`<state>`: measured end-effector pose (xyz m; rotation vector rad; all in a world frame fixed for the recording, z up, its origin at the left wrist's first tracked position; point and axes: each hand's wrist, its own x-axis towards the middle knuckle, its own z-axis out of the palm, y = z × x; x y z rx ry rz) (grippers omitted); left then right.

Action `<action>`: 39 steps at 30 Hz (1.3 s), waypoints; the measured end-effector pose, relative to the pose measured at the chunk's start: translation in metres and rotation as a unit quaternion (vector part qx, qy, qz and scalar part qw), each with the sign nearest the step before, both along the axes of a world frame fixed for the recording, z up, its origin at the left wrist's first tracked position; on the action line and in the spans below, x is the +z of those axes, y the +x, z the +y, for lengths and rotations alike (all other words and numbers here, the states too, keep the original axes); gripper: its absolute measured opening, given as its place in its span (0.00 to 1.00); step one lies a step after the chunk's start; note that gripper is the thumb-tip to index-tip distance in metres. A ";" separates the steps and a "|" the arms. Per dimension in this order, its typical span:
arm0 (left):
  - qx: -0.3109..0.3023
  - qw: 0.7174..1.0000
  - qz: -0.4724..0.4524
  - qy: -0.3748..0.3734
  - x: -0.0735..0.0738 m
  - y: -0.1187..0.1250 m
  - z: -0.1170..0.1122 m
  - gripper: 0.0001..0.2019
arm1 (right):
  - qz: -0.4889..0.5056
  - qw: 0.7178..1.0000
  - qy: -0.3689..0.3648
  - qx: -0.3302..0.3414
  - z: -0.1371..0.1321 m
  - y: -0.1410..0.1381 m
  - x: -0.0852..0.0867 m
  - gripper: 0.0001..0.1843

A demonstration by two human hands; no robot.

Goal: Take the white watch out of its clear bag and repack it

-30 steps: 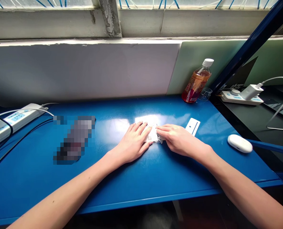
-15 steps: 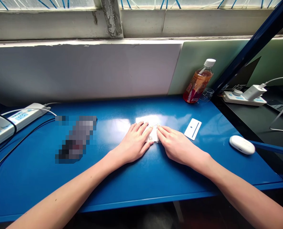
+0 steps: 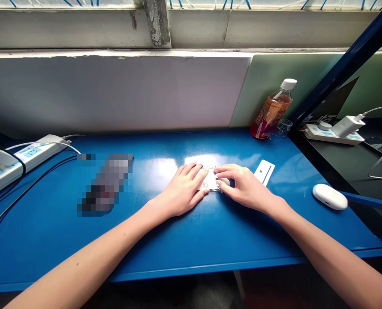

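A small white packet (image 3: 212,184) with a square printed code lies on the blue table. My left hand (image 3: 186,191) rests flat over its left part, fingers extended and palm down. At the packet's right end, my right hand (image 3: 244,182) has its thumb and fingers bent in around the edge. A pale rounded bit shows between that thumb and the fingers; I cannot tell whether it belongs to the packet. Just behind the right hand lies a white card (image 3: 264,171) with a dark slot and a dot, partly covered by the hand.
On the table (image 3: 165,249) sit a white rounded case (image 3: 330,197) at right and a drink bottle (image 3: 272,110) by the wall. A blurred dark object (image 3: 109,184) lies at left, near a power strip (image 3: 33,152) with cables. Another power strip (image 3: 335,133) is beyond the right edge.
My right hand has changed from stretched, pressing fingers to a bent grip with thumb and fingers at the packet's right end. My left hand stays flat. The view has shifted slightly.
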<state>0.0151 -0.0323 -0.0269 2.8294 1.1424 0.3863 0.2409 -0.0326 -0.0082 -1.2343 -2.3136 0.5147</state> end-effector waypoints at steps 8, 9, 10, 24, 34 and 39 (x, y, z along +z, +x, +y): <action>0.001 1.000 -0.023 -0.009 -0.001 0.001 0.000 0.26 | 0.016 0.997 -0.050 0.059 0.002 0.004 0.006 0.16; 0.000 1.000 -0.024 -0.009 -0.001 0.001 0.000 0.26 | 0.005 0.996 -0.043 0.074 0.000 0.004 0.008 0.17; 0.000 1.000 -0.024 -0.008 -0.001 0.001 0.000 0.26 | -0.009 0.996 -0.034 0.086 -0.002 0.005 0.010 0.18; -0.001 1.000 0.012 -0.006 0.003 0.001 0.000 0.27 | -0.182 0.978 0.008 0.106 -0.028 -0.003 0.012 0.38; -0.007 1.000 -0.003 -0.003 0.001 0.000 0.001 0.27 | -0.114 0.990 -0.001 0.084 -0.015 0.002 0.007 0.25; -0.003 1.000 -0.010 -0.007 0.000 0.000 0.001 0.27 | -0.122 0.989 0.011 0.086 -0.017 0.001 0.005 0.29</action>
